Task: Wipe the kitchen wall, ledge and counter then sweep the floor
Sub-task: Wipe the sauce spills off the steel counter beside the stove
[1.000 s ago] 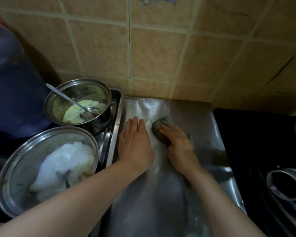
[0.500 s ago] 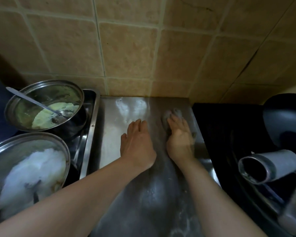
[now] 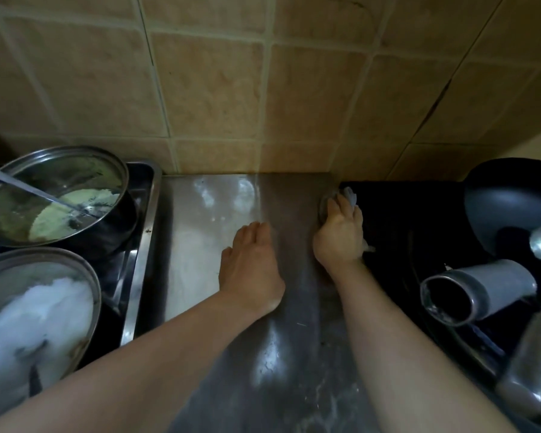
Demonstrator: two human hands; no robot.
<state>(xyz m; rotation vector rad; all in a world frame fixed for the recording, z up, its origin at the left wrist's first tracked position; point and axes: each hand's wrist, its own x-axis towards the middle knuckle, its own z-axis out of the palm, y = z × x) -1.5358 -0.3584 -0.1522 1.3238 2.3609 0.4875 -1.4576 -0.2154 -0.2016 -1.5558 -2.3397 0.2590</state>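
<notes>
Light: dim, warm, yellowish.
Glare: pale sheen on the steel worktop point(image 3: 206, 245).
Shadows: dark far-left corner and black stove area point(image 3: 419, 229).
Blur: cloth point(image 3: 349, 195) and right-edge utensils smeared.
Distortion: tile lines point(image 3: 263, 89) bow outward at edges.

The cloth point(image 3: 349, 195) under the right hand point(image 3: 339, 234) is grey, paler at its frayed edge. The counter point(image 3: 200, 245) it lies on is dull silver steel, streaked with whitish smears (densest left of the grip). Right of the grip the stove top point(image 3: 403, 220) is black. Beyond the grip, the wall tiles point(image 3: 206, 89) are mottled tan-brown with pale greenish grout lines.
</notes>
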